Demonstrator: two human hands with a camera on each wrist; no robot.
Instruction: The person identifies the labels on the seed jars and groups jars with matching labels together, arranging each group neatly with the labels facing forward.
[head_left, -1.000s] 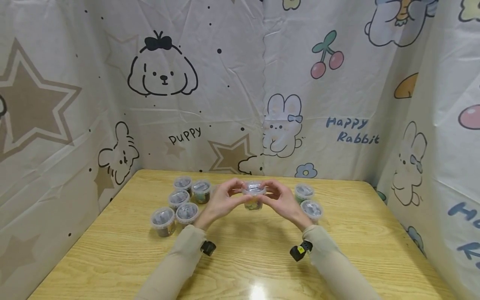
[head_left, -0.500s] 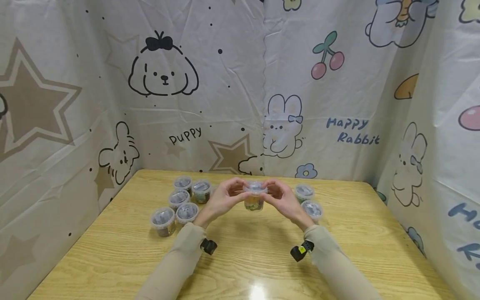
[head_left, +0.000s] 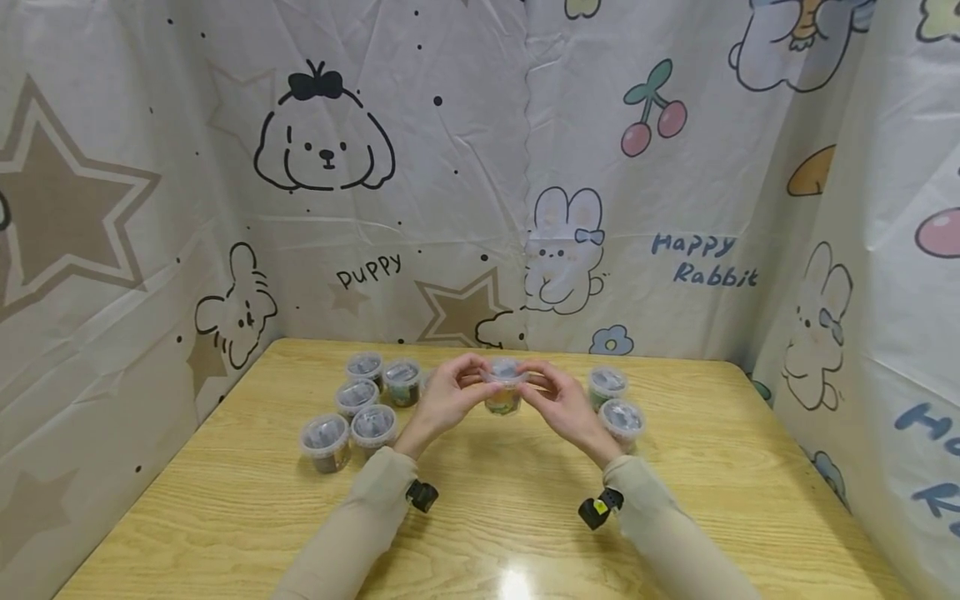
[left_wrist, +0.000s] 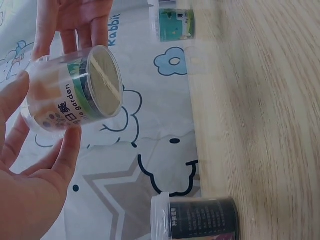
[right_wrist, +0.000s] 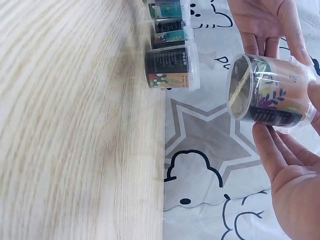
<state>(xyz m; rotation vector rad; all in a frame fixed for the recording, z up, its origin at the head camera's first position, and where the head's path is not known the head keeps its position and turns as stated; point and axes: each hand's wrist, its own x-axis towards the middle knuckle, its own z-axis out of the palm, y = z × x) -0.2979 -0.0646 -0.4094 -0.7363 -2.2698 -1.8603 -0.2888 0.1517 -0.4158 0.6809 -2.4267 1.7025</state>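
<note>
Both hands hold one clear plastic tub (head_left: 503,404) with a lid (head_left: 506,370), raised off the table near its far edge. My left hand (head_left: 450,398) grips it from the left and my right hand (head_left: 559,402) from the right, thumbs on the near side just below the lid rim. A printed label (left_wrist: 75,102) with the word "garden" and leaf drawings wraps the tub. Its clear base (right_wrist: 240,86) faces the table, and a pale strip crosses it. In the left wrist view, the left thumb (left_wrist: 15,95) and fingers press opposite sides of the tub.
Several similar lidded tubs (head_left: 326,443) stand in a group on the left of the wooden table (head_left: 510,508). Two more, one a tub (head_left: 622,418) close behind the right wrist, stand at the right. A printed cloth (head_left: 465,167) hangs around the table.
The held tub first tilts a little, showing more of its label, then shifts slightly left and up in the head view. Both hands keep their grip; the other tubs stay in place.
</note>
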